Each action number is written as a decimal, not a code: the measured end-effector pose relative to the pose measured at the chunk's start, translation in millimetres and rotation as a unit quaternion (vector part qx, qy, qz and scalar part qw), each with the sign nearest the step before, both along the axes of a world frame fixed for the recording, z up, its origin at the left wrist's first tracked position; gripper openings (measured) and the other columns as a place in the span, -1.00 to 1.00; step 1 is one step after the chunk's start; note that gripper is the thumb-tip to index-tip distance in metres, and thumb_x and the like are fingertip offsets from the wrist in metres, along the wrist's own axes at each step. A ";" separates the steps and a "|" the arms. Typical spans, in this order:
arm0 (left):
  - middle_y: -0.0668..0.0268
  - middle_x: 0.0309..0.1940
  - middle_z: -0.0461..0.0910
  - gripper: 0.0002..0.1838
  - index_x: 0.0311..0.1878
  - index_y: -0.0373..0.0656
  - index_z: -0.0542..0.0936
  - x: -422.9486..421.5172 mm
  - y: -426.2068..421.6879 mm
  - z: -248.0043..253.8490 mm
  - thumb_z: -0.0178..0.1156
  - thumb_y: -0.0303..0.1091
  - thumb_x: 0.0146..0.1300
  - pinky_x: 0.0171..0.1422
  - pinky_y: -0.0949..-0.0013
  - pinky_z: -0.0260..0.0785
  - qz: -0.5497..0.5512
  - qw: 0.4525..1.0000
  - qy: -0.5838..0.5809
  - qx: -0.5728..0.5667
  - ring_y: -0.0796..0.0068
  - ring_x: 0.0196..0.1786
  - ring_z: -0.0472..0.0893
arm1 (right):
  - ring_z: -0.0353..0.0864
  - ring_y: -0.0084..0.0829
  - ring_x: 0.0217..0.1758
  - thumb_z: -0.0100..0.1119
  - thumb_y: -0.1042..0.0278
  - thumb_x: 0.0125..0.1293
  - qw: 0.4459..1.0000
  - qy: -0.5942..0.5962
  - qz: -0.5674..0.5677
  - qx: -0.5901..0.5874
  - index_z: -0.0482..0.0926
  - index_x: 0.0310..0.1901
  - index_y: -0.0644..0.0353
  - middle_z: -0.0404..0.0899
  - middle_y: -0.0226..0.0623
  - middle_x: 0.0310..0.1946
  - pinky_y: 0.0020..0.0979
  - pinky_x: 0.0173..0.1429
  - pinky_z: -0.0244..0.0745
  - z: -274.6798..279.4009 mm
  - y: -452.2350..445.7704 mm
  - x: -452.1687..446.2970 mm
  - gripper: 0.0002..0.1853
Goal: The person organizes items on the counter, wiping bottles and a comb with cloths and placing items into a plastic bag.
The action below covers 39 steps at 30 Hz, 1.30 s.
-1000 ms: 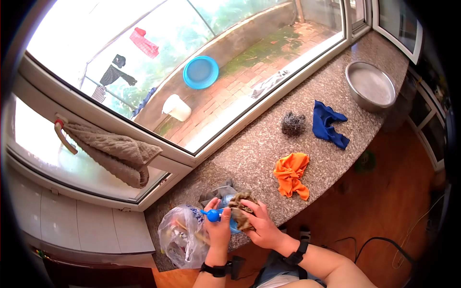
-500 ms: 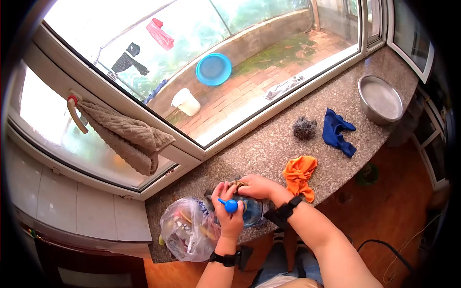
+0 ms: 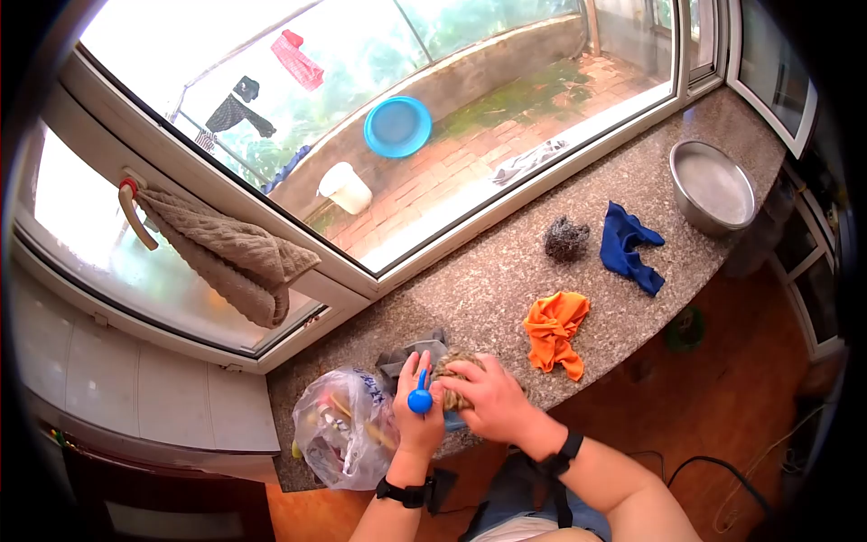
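My right hand [image 3: 492, 397] is closed on a tan, rope-like bundle [image 3: 452, 372], its fingers curled over the top. My left hand [image 3: 420, 423] meets the same bundle from the left, thumb against its edge and fingers pointing forward. A round blue pump head [image 3: 420, 400] with a short spout covers part of that hand. A little of a clear blue bottle shows below the bundle; the rest is hidden by my hands. Left of my left hand stands a clear plastic bag [image 3: 348, 447] with mixed items inside. Just beyond my fingers lies a grey cloth [image 3: 397, 359].
An orange cloth [image 3: 553, 330], a dark wiry scrubber [image 3: 566, 239], a blue cloth [image 3: 626, 248] and a metal bowl [image 3: 709, 191] line the speckled counter [image 3: 488, 298] to the right. A beige towel [image 3: 221, 248] hangs on the window handle at left. The window frame borders the counter's far side.
My right hand has pulled back and turned, so more of the tan bundle shows. The blue bottle is now mostly covered, and the grey cloth has come into clearer view.
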<state>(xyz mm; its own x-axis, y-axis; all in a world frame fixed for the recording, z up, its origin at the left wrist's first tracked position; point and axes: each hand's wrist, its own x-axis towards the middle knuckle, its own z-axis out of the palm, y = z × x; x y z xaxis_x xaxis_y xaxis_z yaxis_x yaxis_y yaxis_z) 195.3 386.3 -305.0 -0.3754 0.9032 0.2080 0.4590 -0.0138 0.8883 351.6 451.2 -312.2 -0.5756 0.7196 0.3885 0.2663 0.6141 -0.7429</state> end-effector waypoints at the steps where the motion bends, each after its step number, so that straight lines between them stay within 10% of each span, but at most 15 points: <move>1: -0.02 0.37 0.43 -0.38 0.41 -0.44 0.29 -0.2 -0.7 4.4 0.17 -0.30 0.41 0.35 0.27 0.39 -0.001 1.000 0.004 -0.001 0.15 0.31 0.55 | 0.44 -0.05 0.23 0.24 0.30 0.09 0.996 0.015 0.072 -0.057 0.64 0.07 0.05 0.52 -0.22 0.20 -0.17 0.23 0.43 -4.3 16.5 -9.0 -0.56; 5: 0.00 0.47 0.31 -0.35 0.50 -0.45 0.15 -1.5 0.6 -1.1 0.03 -0.28 0.48 0.54 0.24 0.16 -0.036 0.999 0.016 -0.005 0.16 0.47 0.35 | 0.59 -0.16 0.00 0.19 0.25 0.14 0.970 -0.091 0.195 -0.113 0.67 -0.05 0.11 0.64 -0.24 -0.04 -0.23 -0.02 0.53 -30.0 68.6 -56.4 -0.67; 8: -0.08 0.42 0.36 -0.25 0.53 -0.41 0.09 -0.4 0.2 -0.5 0.13 -0.23 0.44 0.27 0.35 0.40 -0.003 0.984 0.172 0.036 0.29 0.35 0.48 | 0.60 -0.02 0.02 0.12 0.23 0.26 0.877 -0.145 0.311 -0.337 0.62 -0.03 0.19 0.65 -0.05 -0.05 -0.19 0.13 0.48 -9.6 85.5 -67.3 -0.68; 11: -0.03 0.54 0.16 -0.35 0.48 -0.46 0.18 12.8 3.7 13.6 0.01 -0.24 0.48 0.60 0.20 0.04 -0.011 1.000 -0.016 -0.018 0.16 0.55 0.23 | 0.60 0.01 0.04 0.06 0.26 0.32 0.912 -0.042 0.382 -0.143 0.63 -0.05 0.17 0.63 0.00 -0.03 -0.16 0.12 0.48 -76.4 95.8 -74.9 -0.73; 13: -0.03 0.44 0.35 -0.21 0.57 -0.35 0.02 7.8 0.5 4.9 0.13 -0.22 0.44 -0.05 0.57 0.41 -0.006 0.998 -0.060 -0.022 0.44 0.20 0.51 | 0.56 0.06 0.05 -0.01 0.24 0.38 0.914 -0.065 0.341 -0.209 0.60 -0.07 0.18 0.60 -0.01 0.02 -0.13 0.14 0.46 -131.3 85.8 -67.6 -0.73; 17: -0.03 0.43 0.36 -0.30 0.52 -0.37 0.17 6.6 -0.2 7.5 0.11 -0.22 0.44 0.08 0.47 0.44 0.005 0.996 -0.082 -0.047 0.35 0.20 0.56 | 0.53 0.03 0.09 -0.04 0.12 0.42 0.976 0.046 0.135 -0.163 0.63 -0.05 0.16 0.59 -0.01 -0.06 -0.13 0.19 0.40 -183.3 28.4 -32.8 -0.66; 19: -0.02 0.37 0.43 -0.42 0.38 -0.40 0.40 -5.6 -0.3 -5.7 0.09 -0.19 0.44 0.24 0.34 0.41 0.003 0.994 0.107 -0.001 0.24 0.19 0.59 | 0.40 0.09 0.15 0.00 0.15 0.43 0.973 0.129 -0.080 -0.173 0.54 0.04 0.31 0.50 0.08 -0.01 -0.13 0.28 0.31 -197.7 -16.4 -32.8 -0.62; 23: -0.02 0.29 0.51 -0.50 0.24 -0.39 0.55 -1.4 -1.2 -5.3 0.09 -0.16 0.44 0.37 0.23 0.32 0.006 0.999 0.042 -0.002 0.14 0.24 0.58 | 0.26 0.09 0.25 0.13 0.32 0.35 0.950 0.132 -0.167 -0.228 0.27 0.32 0.34 0.31 0.10 0.19 -0.13 0.42 0.15 -168.2 -90.9 -22.3 -0.44; 27: -0.01 0.25 0.55 -0.51 0.28 -0.44 0.49 -8.2 -10.2 -14.1 0.07 -0.24 0.45 0.44 0.23 0.27 -0.031 0.999 0.016 -0.020 0.16 0.35 0.50 | 0.30 0.01 0.26 0.15 0.38 0.34 0.942 0.228 -0.144 -0.202 0.32 0.33 0.29 0.39 -0.04 0.15 -0.16 0.41 0.17 -57.1 -61.2 -11.6 -0.46; 34: 0.07 0.25 0.55 -0.58 0.29 -0.36 0.51 8.6 -2.8 -9.6 -0.04 -0.33 0.49 0.47 0.25 0.18 0.036 0.999 -0.019 0.001 0.27 0.33 0.49 | 0.48 0.07 0.10 0.06 0.05 0.43 0.926 0.086 -0.003 -0.368 0.55 0.00 0.29 0.51 0.08 -0.06 -0.12 0.24 0.38 -135.3 19.5 -26.0 -0.59; 39: 0.21 0.04 0.63 -0.62 0.22 -0.33 0.56 1.6 1.2 -13.9 0.04 -0.32 0.47 0.26 0.31 0.31 0.053 0.998 0.031 -0.013 0.43 0.07 0.54 | 0.35 0.14 0.22 0.09 0.18 0.44 0.935 0.097 -0.213 -0.265 0.41 0.19 0.28 0.43 0.09 0.11 -0.11 0.35 0.29 -135.0 -65.7 -11.0 -0.58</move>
